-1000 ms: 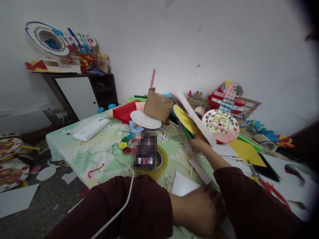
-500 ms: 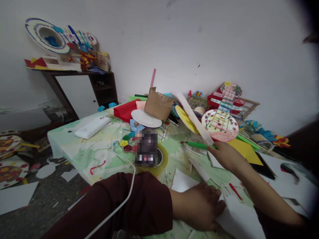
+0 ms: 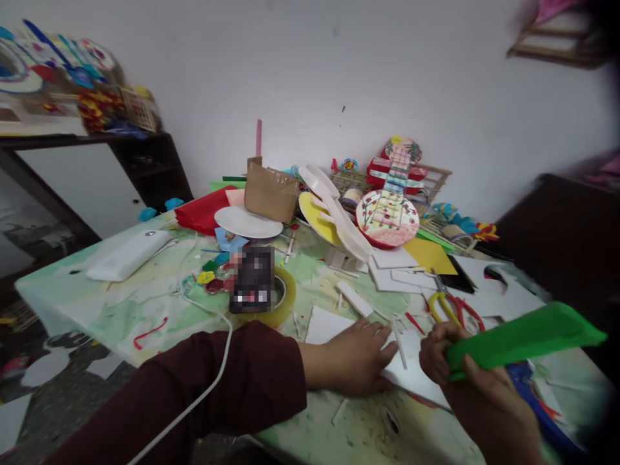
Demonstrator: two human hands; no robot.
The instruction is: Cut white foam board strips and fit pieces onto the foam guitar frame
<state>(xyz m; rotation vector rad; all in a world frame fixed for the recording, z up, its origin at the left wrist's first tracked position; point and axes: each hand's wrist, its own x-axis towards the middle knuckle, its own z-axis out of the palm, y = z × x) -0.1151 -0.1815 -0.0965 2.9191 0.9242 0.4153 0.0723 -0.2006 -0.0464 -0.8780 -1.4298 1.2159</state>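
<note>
My left hand, in a maroon sleeve, lies flat on a white board near the table's front. Its fingers are spread, pressing on the board with nothing gripped. A thin white strip lies by the fingertips. To the right, my right hand is raised and closed around one end of a long flat green piece; its exact kind is unclear. The green piece points right and slightly up. Just behind this hand lie scissors with yellow and red handles. A small red strip lies between the hands.
A dark phone leans by a yellow tape roll. Behind stand a cardboard box, a white plate and a painted paper guitar. A white cable crosses my left arm. Paint pots sit left.
My right hand has come back toward me from the table's middle, where it held a slim green object. A broad green piece now shows in it. The view has turned right; my left hand stays on the board.
</note>
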